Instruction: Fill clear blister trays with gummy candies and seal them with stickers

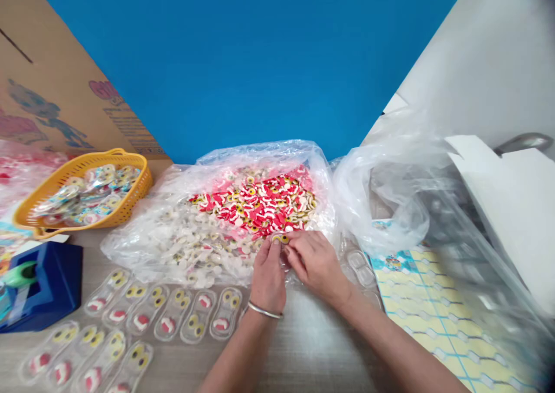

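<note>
Just in front of an open clear bag [260,202] full of red-and-white teeth-shaped and yellow eye-shaped candies, my two hands meet. My left hand [269,277], with a bangle on its wrist, is closed on a small clear plastic tray [285,253]. Two yellow eye candies [280,238] sit in the tray's far end. My right hand [314,260] has its fingers bent and closed at the tray's right edge, beside the eyes; the fingers partly hide the tray. Filled clear trays [173,315], holding eyes and teeth, lie in rows at left.
A yellow basket [134,191] of packed pieces stands at back left, near a blue tape dispenser [65,283]. Yellow-and-blue printed card sheets [416,306] lie at right, beside clear plastic [381,202] and a white carton [511,202]. A blue panel [260,63] rises behind.
</note>
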Motion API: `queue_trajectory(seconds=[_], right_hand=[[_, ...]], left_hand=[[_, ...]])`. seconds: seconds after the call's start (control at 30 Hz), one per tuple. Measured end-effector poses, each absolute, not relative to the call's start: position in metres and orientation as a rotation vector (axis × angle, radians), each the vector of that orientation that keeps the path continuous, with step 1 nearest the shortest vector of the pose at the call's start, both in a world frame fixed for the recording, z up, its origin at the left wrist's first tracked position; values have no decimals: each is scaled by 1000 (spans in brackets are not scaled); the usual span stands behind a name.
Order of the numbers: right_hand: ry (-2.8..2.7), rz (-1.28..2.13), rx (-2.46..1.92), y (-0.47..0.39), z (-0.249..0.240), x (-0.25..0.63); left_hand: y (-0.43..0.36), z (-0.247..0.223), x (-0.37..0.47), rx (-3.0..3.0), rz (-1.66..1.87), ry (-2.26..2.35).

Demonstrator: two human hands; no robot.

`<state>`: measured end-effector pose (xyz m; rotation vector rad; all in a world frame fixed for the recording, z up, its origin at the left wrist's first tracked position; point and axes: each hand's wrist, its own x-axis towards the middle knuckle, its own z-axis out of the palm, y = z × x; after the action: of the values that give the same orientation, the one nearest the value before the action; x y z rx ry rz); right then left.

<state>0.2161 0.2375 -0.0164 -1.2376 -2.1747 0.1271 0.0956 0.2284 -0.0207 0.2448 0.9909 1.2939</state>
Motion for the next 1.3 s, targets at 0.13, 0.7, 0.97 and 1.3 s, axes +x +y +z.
queue_trajectory(seconds=[0.13, 0.7, 0.97, 1.3], right_hand=[[-2011, 282, -1461, 279, -9, 213], [-2095, 394, -1695, 316, -17, 212], [-1834, 725, -1514, 317, -29, 218], [-2145, 1128, -1218, 226, 25, 237]], left_hand=[[232, -16, 93, 226, 1290, 963], [231, -18, 81, 80, 1340, 1024], [231, -12, 80, 132, 1311, 1033], [215, 0, 99, 270, 1107, 782]])
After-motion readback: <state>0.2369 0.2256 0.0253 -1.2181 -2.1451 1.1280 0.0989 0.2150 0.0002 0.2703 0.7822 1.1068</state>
